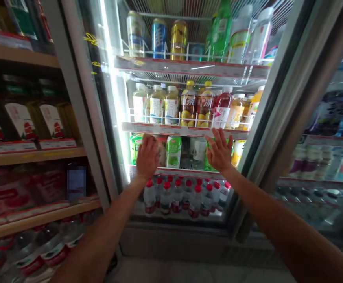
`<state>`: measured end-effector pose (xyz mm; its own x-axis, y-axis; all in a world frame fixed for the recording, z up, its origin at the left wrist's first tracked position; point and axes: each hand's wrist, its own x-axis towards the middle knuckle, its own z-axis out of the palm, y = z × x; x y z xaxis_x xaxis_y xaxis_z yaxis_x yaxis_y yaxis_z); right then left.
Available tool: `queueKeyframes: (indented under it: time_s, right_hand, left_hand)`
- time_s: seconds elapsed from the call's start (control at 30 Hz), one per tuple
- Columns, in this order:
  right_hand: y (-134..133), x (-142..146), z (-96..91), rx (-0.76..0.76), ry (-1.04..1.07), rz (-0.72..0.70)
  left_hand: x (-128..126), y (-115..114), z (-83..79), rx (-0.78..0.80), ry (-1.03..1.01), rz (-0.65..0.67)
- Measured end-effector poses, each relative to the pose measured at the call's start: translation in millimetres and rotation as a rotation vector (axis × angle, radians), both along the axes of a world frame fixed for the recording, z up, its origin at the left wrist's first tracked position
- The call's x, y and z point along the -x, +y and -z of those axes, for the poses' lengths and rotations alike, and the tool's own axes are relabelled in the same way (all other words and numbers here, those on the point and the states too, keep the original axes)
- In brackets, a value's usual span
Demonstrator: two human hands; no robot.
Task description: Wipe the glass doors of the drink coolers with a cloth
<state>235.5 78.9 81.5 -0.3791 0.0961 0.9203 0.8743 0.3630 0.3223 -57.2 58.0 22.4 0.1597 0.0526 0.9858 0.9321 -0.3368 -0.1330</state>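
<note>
My left hand point(148, 155) is raised before the cooler's third shelf, its slightly blurred fingers loosely bent and nothing visible in them. Partly behind it stands a green-labelled drink point(136, 147), and just to its right is a green bottle point(174, 151). My right hand point(219, 150) reaches toward the right part of the same shelf, fingers spread and holding nothing. It covers part of another green-labelled drink point(209, 159). Between the hands a clear bottle with a pale label point(199, 151) stands on that shelf. Whether either hand touches a bottle, I cannot tell.
Above, a wire-fronted shelf point(165, 129) carries several juice and tea bottles; cans and bottles line the top shelf point(159, 65). Red-capped water bottles point(177, 194) fill the bottom. A metal door frame point(295, 98) slants at right. Wooden shelves point(35, 157) with bottles flank the left.
</note>
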Motion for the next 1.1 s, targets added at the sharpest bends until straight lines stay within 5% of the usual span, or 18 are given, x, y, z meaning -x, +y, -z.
queueKeyframes:
  time_s: [0.13,0.37,0.57,0.63,0.8,0.9,1.1]
  right_hand:
    - [0.6,1.4,0.6,-0.028,-0.006,0.005]
    - [-0.6,0.0,0.7,-0.022,-0.016,-0.032]
    - [-1.2,2.8,1.7,-0.038,0.001,-0.041]
    - [-0.7,4.0,2.3,-0.052,0.005,-0.034]
    - [0.4,2.4,2.4,-0.05,0.001,-0.037]
    - [0.1,1.5,1.7,-0.069,-0.015,-0.035]
    - [1.1,4.9,1.9,-0.083,0.001,-0.03]
  left_hand:
    - [27.9,0.7,-5.6,-0.093,-0.332,-0.07]
    - [-17.6,1.7,-2.8,-0.02,0.032,0.04]
    - [41.7,-2.2,-5.5,-0.082,-0.351,-0.039]
    - [32.0,-2.9,-5.4,-0.077,-0.349,-0.037]
    - [-39.5,0.5,-1.4,-0.044,0.04,0.017]
    - [-42.1,0.9,-6.2,-0.065,0.172,0.007]
    - [-0.9,1.5,-27.4,-0.151,-0.252,-0.023]
